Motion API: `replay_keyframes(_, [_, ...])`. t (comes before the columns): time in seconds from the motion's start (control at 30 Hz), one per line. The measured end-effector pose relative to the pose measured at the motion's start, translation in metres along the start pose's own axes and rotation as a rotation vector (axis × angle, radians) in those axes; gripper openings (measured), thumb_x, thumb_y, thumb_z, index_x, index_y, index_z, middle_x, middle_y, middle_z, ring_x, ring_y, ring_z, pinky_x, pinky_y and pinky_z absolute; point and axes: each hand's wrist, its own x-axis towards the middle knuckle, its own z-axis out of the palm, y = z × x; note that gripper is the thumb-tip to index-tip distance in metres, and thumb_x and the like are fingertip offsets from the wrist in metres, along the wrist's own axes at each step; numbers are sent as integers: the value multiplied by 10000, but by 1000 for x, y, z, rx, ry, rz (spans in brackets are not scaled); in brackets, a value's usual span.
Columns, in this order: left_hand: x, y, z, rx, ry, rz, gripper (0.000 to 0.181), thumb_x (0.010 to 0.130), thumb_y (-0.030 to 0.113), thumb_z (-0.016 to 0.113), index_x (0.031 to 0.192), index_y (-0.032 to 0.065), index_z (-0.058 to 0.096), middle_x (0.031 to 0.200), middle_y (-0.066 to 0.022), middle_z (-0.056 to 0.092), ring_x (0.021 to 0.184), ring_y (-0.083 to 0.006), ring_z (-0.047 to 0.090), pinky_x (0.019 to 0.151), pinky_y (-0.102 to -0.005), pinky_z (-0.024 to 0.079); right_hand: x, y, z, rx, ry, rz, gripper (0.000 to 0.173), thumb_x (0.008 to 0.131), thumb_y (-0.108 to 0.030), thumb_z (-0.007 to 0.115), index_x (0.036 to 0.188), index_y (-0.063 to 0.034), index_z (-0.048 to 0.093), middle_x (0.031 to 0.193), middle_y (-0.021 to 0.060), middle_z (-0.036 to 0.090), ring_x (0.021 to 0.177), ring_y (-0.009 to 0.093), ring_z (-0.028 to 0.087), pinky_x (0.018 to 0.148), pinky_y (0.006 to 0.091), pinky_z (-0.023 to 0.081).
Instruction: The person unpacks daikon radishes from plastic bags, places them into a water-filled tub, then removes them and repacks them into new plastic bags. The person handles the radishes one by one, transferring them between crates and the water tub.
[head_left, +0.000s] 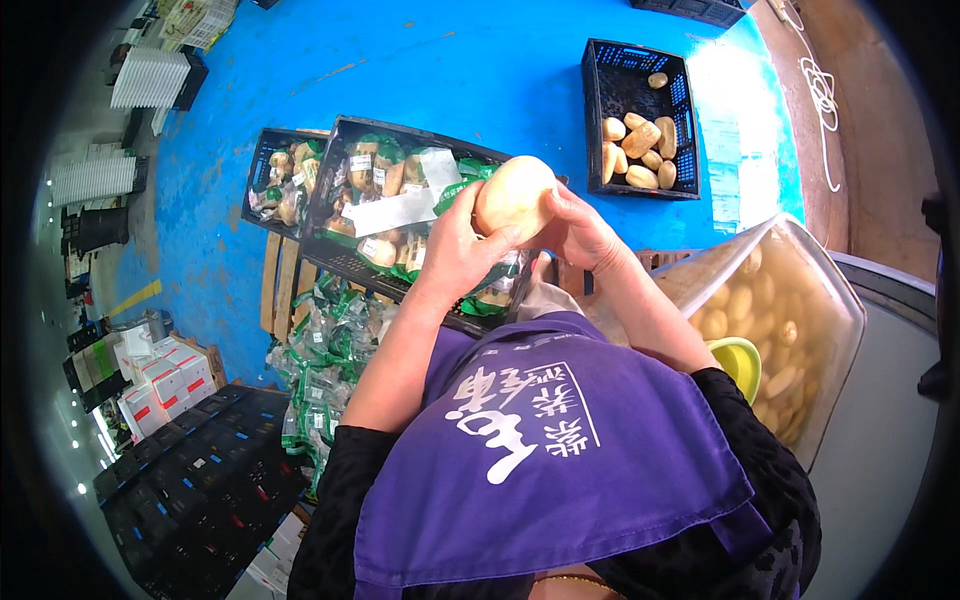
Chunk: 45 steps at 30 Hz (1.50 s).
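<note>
Between my two hands is a large, pale yellow root vegetable (516, 193), smooth and rounded like a potato. My left hand (459, 251) grips its left side, with the thumb across the lower front. On the other side, the fingers and thumb of my right hand (586, 229) hold it. Below and left of it stands a black plastic crate (360, 276) filled with labelled, green-and-clear bags of similar vegetables (379, 251). White strips (397, 212) lie across those bags. My forearms and hands hide the crate's right part.
Loose vegetables sit in another black crate (626, 79) on the blue floor (450, 82). At right, a tub (846, 300) holds vegetables in cloudy water, with a yellow-green bowl (739, 364) at its edge. Plastic bags (319, 382) pile at left, near a smaller crate (255, 176) and stacked black crates (202, 465).
</note>
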Motion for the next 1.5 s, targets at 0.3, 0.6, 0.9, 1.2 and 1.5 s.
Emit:
replay_keyframes(0.3, [-2, -1, 13, 447, 138, 171, 617, 914, 380, 689, 1288, -80, 517, 1066, -268, 679, 961, -411, 691, 805, -455, 557, 7, 7, -16, 33, 97, 141, 697, 1004, -669, 391, 1404, -107, 489, 1206, 137, 668, 1021, 261, 682, 734, 392, 585])
replay_keyframes(0.6, [-3, -1, 8, 371, 122, 361, 547, 933, 301, 686, 1346, -9, 508, 1214, -235, 614, 1073, -389, 640, 883, -434, 536, 3, 7, -8, 289, 35, 44, 729, 931, -640, 567, 1422, -110, 469, 1379, 188, 554, 1235, 380, 561, 973, 578, 492])
replay_keyframes(0.9, [-1, -9, 7, -88, -12, 156, 414, 972, 134, 640, 1359, 6, 562, 1379, -119, 548, 1239, -223, 561, 994, -333, 502, 7, 6, -9, 359, 58, 16, 600, 864, -581, 676, 1289, -173, 561, 1309, 151, 592, 1230, 372, 563, 1041, 629, 430])
replay_keyframes(1.2, [-6, -1, 7, -222, 27, 71, 357, 964, 104, 614, 1308, 13, 602, 1289, -103, 617, 1194, -174, 565, 996, -305, 466, 7, 19, -8, 451, 37, -9, 445, 811, -448, 731, 1152, -184, 623, 1239, 139, 623, 1181, 366, 589, 1024, 633, 453])
replay_keyframes(1.5, [-1, -29, 9, -446, 74, -121, 608, 971, 231, 677, 1489, 68, 403, 1345, -120, 544, 1150, -166, 537, 976, -315, 437, 10, 9, -18, 357, 235, 57, 573, 884, -535, 587, 1325, -172, 551, 1378, 167, 561, 1287, 399, 525, 1026, 637, 441])
